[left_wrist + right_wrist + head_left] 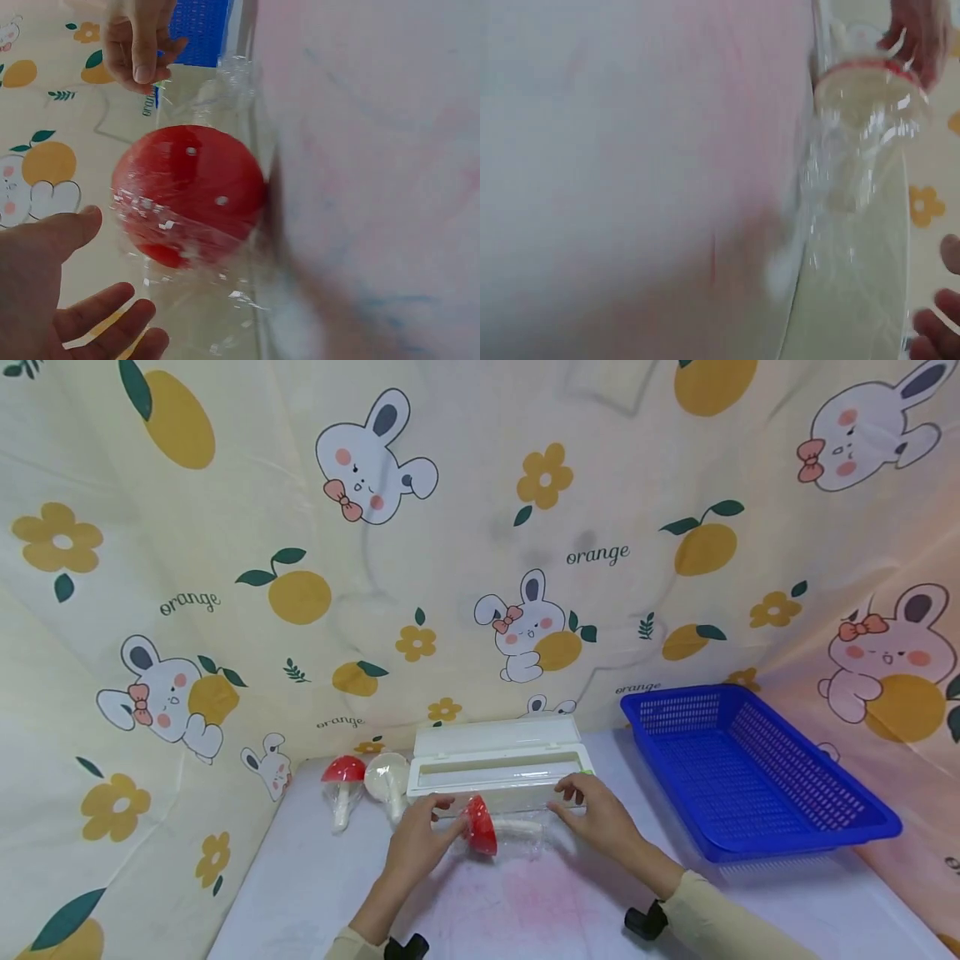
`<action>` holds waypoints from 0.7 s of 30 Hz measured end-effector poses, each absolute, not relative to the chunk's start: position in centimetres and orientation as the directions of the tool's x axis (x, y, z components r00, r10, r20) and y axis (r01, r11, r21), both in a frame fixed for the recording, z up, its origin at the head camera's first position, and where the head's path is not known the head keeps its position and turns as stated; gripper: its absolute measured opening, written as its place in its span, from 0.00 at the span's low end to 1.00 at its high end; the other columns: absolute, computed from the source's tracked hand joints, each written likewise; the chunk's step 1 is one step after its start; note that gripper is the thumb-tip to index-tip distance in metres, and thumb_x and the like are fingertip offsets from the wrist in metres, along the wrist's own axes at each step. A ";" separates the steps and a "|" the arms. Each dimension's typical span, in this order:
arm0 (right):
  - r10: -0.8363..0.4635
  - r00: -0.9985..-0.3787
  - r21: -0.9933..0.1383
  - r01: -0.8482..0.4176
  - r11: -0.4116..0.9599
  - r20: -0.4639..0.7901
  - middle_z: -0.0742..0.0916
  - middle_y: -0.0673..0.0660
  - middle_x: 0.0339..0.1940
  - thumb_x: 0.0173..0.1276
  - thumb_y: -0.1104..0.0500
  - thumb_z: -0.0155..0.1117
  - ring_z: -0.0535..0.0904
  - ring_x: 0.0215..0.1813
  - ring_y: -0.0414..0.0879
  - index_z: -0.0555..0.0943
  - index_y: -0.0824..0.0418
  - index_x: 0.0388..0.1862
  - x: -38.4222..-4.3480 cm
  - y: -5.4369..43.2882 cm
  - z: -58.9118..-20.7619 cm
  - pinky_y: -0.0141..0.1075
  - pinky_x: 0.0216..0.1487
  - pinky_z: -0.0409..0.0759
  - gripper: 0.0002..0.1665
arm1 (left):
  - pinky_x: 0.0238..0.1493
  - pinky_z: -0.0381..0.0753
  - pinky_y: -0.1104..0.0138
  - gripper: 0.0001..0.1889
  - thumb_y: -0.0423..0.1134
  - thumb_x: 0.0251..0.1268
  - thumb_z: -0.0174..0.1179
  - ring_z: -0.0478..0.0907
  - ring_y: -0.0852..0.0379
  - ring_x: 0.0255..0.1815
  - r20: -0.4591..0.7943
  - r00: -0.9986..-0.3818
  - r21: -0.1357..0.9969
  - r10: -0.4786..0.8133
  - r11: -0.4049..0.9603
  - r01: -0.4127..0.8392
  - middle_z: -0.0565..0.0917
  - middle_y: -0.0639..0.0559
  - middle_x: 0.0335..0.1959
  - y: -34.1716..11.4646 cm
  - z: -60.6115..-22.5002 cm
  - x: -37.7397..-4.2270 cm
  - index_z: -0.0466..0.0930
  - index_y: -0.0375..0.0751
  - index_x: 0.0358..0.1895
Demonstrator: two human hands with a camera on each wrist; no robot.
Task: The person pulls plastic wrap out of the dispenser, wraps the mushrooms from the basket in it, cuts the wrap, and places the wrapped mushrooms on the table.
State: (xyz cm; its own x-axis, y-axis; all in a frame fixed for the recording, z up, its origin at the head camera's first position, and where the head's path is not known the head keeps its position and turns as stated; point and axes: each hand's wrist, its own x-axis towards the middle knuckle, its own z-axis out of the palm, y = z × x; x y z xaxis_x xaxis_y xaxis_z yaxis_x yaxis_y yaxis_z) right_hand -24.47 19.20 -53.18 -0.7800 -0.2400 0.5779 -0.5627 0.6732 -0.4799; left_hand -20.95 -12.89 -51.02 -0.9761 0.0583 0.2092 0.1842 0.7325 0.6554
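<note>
A toy mushroom [481, 828] with a white-dotted red cap and pale stem lies on its side, loosely wrapped in clear plastic film [225, 289]. Its cap points left and its stem right. My left hand [422, 842] is beside the cap, thumb and fingers spread; a gap shows between them and the cap in the left wrist view. To the right of the stem, my right hand [603, 817] hovers at the front right corner of a white film dispenser box [495, 800], fingers loosely bent and holding nothing. The box's lid [495, 737] stands raised, with a roll inside.
Left of the box lie another red-capped mushroom [342, 793] and a pale round-headed piece [387, 781], both in clear film. A blue plastic basket [795, 847] stands at the right. Behind the white table [300, 893] hangs a patterned cloth [465, 552].
</note>
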 end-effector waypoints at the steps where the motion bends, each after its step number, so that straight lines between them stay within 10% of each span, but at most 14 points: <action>1: -0.218 -0.761 -0.470 -0.571 0.673 0.612 0.85 0.52 0.37 0.61 0.59 0.86 0.78 0.38 0.46 0.85 0.60 0.47 -24.6 19.5 -53.0 0.37 0.38 0.79 0.20 | 0.50 0.85 0.53 0.24 0.56 0.70 0.72 0.83 0.47 0.53 0.230 -0.971 0.644 0.066 0.738 0.203 0.86 0.50 0.54 -12.7 -50.7 -21.1 0.84 0.47 0.60; 10: -0.069 -0.853 -0.605 -0.422 0.675 0.517 0.78 0.70 0.64 0.59 0.55 0.87 0.76 0.61 0.65 0.76 0.69 0.68 -26.5 21.4 -52.8 0.60 0.58 0.81 0.43 | 0.53 0.83 0.53 0.16 0.50 0.73 0.70 0.82 0.50 0.53 0.301 -0.936 0.593 0.181 0.733 0.333 0.87 0.51 0.52 -10.7 -48.3 -22.7 0.86 0.48 0.56; 21: -0.101 -0.962 -0.754 -0.262 0.603 0.253 0.73 0.76 0.77 0.63 0.47 0.85 0.74 0.73 0.74 0.59 0.69 0.85 -28.8 23.4 -53.9 0.65 0.72 0.74 0.63 | 0.64 0.83 0.51 0.18 0.46 0.76 0.69 0.82 0.47 0.62 0.205 -0.900 0.619 0.385 0.661 0.424 0.87 0.51 0.57 -7.9 -46.1 -25.7 0.85 0.50 0.63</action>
State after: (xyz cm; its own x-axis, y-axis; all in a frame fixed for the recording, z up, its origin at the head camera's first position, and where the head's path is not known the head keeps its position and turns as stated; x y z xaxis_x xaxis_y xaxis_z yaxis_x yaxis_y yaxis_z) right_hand -28.77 23.38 -53.92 -0.9621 -0.1009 0.2534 -0.2617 0.6031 -0.7535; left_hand -25.71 -7.90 -46.09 -0.8998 0.3850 0.2053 0.4242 0.6613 0.6187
